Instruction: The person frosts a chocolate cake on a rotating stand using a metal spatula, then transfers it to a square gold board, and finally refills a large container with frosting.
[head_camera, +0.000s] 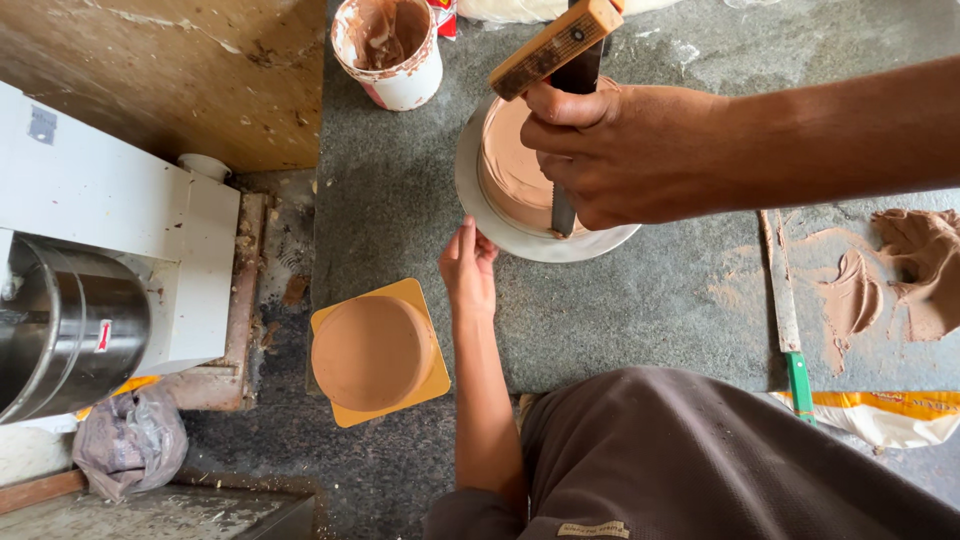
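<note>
Right hand (625, 150) closed around a wooden-handled scraper (565, 60), its blade upright against the side of a brown-frosted cake (510, 160) on a white turntable (480, 205) on the grey table (640, 300). Left hand (468, 265), fingers extended together, touches the turntable's rim. A second frosted cake (372, 352) sits nearby on a yellow board (425, 305).

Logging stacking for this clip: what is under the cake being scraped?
The cake sits on a round white turntable, whose rim shows at left and front. The right hand with its scraper covers the right side. Any board beneath is hidden.
</note>
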